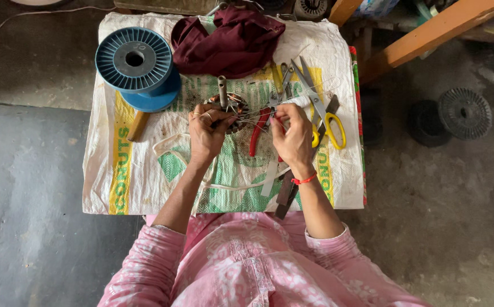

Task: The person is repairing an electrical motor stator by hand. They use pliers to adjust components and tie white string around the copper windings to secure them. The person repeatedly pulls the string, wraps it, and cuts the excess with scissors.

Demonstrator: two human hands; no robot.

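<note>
The small round wire-wound coil [231, 107] sits near the middle of the sack-covered table [144, 182], with thin wires running rightward from it. The left hand [206, 132] is closed around the coil's near side; the right hand [292, 135] pinches those wires just beside the red-handled pliers [258, 129]. Yellow-handled scissors [325, 113] lie just right of that hand, flat metal strips [284, 190] toward the near edge. A blue spool [139, 67] and a maroon cloth [230, 42] crowd the far side. A wooden handle [137, 126] lies left. Bare sack remains along the near left edge.
</note>
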